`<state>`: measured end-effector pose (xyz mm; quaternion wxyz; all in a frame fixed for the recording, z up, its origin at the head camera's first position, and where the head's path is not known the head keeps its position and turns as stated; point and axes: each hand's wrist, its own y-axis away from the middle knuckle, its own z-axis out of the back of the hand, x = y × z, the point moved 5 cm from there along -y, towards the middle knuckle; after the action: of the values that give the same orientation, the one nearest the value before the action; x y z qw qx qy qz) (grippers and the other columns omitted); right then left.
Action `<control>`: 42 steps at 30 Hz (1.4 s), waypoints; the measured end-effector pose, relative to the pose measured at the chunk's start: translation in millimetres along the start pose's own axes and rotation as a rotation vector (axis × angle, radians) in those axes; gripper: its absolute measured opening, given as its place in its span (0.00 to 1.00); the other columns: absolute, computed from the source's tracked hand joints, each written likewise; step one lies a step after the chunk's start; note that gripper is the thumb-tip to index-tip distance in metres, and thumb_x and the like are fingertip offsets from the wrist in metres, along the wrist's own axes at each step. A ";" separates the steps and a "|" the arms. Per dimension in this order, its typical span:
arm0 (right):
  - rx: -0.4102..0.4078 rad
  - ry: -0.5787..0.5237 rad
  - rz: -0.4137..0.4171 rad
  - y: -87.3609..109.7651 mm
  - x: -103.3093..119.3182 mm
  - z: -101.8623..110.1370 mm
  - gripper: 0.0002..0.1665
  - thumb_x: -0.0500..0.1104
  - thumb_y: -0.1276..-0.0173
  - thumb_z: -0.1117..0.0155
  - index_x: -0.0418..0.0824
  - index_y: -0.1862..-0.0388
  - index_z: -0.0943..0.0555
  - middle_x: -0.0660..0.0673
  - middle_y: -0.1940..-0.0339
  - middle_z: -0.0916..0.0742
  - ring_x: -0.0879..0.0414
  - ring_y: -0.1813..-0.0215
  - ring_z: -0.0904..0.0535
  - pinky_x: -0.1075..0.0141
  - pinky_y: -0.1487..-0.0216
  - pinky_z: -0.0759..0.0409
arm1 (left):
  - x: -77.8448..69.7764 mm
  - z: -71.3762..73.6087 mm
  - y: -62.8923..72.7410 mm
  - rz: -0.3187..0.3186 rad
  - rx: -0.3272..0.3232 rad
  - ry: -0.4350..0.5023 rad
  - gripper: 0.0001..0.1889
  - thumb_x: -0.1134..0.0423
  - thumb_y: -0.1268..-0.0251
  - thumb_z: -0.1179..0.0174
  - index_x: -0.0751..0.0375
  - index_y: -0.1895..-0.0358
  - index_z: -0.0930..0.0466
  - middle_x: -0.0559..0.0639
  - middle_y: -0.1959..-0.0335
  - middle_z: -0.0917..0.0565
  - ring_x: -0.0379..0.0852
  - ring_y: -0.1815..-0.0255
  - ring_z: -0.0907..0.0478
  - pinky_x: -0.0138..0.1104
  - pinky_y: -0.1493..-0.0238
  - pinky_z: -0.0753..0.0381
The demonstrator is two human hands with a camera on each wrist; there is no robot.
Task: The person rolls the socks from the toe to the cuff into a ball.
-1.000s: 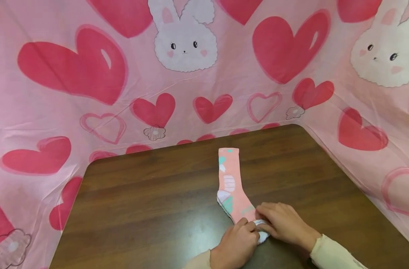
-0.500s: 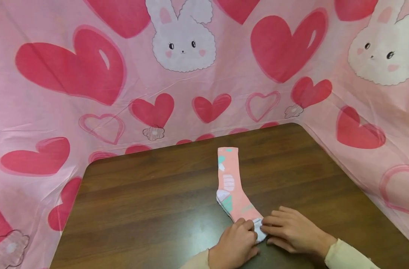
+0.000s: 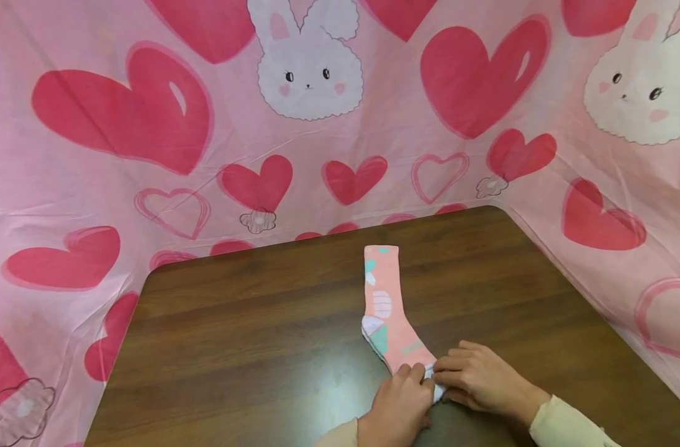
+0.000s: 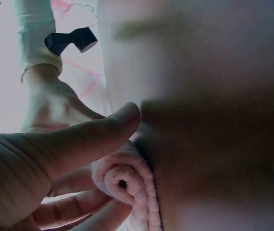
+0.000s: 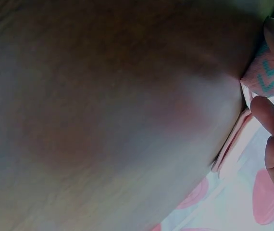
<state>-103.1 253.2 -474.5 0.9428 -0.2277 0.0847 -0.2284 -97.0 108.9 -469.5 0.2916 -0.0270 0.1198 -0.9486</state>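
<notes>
A pink sock (image 3: 385, 292) with white and teal patches lies lengthwise on the table, stacked on another layer whose edge shows at the heel. Its white toe end (image 3: 439, 392) is turned up near me. In the left wrist view this end is a tight spiral roll (image 4: 127, 185). My left hand (image 3: 400, 400) holds the roll's left side, fingers curled over it and thumb alongside. From the right, my right hand (image 3: 485, 377) grips the same end between thumb and fingers. Teal chevrons on the sock (image 5: 267, 76) show between those fingers in the right wrist view. The hands partly hide the roll.
The brown wooden table (image 3: 250, 347) has rounded far corners. Pink cloth (image 3: 312, 143) printed with hearts and rabbits hangs behind it and along both sides. A black device (image 4: 72, 41) sits on the right sleeve in the left wrist view.
My right hand drew back from the toe end to the right, then came back and grips it again. The left hand stayed at the roll. The sock's upper part lies unchanged.
</notes>
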 end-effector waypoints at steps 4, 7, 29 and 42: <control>0.002 -0.017 -0.032 -0.6 -0.3 -1.4 0.21 0.49 0.58 0.17 0.50 0.63 0.14 0.58 0.60 0.14 0.64 0.64 0.22 0.65 0.62 0.26 | 1.2 -1.3 -2.7 0.027 -0.030 0.000 0.17 0.56 0.59 0.18 0.52 0.64 0.13 0.42 0.71 0.27 0.36 0.76 0.32 0.22 0.85 0.36; 0.010 -0.032 -0.067 -1.5 -0.3 -2.9 0.21 0.52 0.56 0.18 0.50 0.63 0.15 0.59 0.60 0.15 0.65 0.64 0.24 0.69 0.62 0.27 | 3.0 -2.0 -2.9 0.052 -0.045 0.011 0.14 0.61 0.59 0.20 0.53 0.67 0.15 0.43 0.73 0.28 0.36 0.78 0.33 0.23 0.86 0.37; 0.005 -0.192 -0.237 -15.0 -12.5 -4.5 0.16 0.40 0.50 0.27 0.52 0.61 0.17 0.64 0.64 0.21 0.70 0.66 0.33 0.76 0.63 0.32 | 33.8 0.6 8.1 0.160 -0.160 0.413 0.14 0.68 0.57 0.31 0.57 0.69 0.28 0.43 0.74 0.32 0.31 0.80 0.39 0.20 0.81 0.38; 0.232 -0.402 -0.422 -21.4 -30.9 -10.4 0.10 0.46 0.22 0.43 0.51 0.49 0.16 0.62 0.56 0.17 0.66 0.56 0.21 0.60 0.58 0.19 | 51.9 4.2 10.0 0.248 -0.080 0.557 0.16 0.64 0.39 0.29 0.57 0.55 0.27 0.43 0.77 0.23 0.34 0.75 0.26 0.25 0.75 0.29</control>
<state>-141.4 246.6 -472.0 0.8920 -0.1720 -0.1793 -0.3776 -134.0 70.9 -468.8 0.3599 0.2374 0.2345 -0.8713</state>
